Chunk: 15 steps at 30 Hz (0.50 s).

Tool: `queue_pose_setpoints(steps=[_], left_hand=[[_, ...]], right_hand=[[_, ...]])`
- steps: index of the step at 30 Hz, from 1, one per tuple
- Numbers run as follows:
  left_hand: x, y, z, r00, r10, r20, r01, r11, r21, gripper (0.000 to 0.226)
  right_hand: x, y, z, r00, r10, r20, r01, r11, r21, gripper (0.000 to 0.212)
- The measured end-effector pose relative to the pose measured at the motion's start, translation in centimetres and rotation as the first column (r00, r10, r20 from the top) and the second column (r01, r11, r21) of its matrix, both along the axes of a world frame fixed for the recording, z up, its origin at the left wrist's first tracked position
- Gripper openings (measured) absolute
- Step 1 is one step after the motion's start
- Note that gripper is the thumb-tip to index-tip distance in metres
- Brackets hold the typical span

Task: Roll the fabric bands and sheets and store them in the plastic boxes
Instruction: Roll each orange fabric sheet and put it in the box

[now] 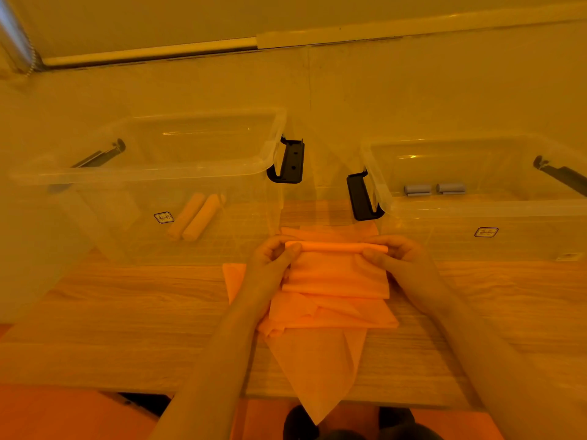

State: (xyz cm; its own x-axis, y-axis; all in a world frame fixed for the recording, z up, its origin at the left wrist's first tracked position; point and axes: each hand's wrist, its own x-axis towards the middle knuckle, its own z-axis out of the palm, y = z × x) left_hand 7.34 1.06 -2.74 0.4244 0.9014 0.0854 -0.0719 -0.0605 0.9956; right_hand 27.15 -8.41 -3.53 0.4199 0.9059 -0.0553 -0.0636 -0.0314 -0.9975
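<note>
An orange fabric sheet (336,274) lies on the wooden table, its far edge turned into a thin roll (336,247). My left hand (273,258) pinches the roll's left end and my right hand (394,254) pinches its right end. Under it lies a pile of more orange sheets (320,350), one corner hanging over the table's near edge. The left clear plastic box (158,176) holds two orange rolls (197,215). The right clear plastic box (476,208) holds two small grey rolls (433,188).
Both boxes have black latch handles (290,161) (360,196) facing the gap between them. A pale wall with a conduit (152,52) runs behind the table (127,312). Dark shoes (317,423) and an orange floor show below the table's edge.
</note>
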Motion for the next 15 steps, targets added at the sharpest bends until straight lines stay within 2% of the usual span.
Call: queue_pose_setpoints(steps=[3,7,11,15], left_hand=[[-0.17,0.24,-0.24,1.000,-0.003,-0.015,0.003,1.000,-0.005,0.010],[-0.22,0.50,-0.43,0.999,-0.043,0.033,0.043,0.999,-0.001,0.015],[-0.22,0.49,-0.21,1.000,0.031,-0.004,-0.031,0.999,-0.030,0.013],[-0.15,0.58,-0.46,0.996,0.072,-0.048,-0.071,0.997,0.020,0.014]], right_hand=[[-0.11,-0.05,0.14,1.000,0.011,0.002,-0.011,1.000,0.009,0.020],[-0.10,0.03,0.15,0.999,0.008,0.032,-0.008,1.000,-0.007,0.022],[-0.10,0.02,0.13,0.999,-0.006,0.046,0.006,1.000,-0.011,0.017],[-0.14,0.08,0.05,0.997,-0.014,0.069,0.016,1.000,-0.021,0.012]])
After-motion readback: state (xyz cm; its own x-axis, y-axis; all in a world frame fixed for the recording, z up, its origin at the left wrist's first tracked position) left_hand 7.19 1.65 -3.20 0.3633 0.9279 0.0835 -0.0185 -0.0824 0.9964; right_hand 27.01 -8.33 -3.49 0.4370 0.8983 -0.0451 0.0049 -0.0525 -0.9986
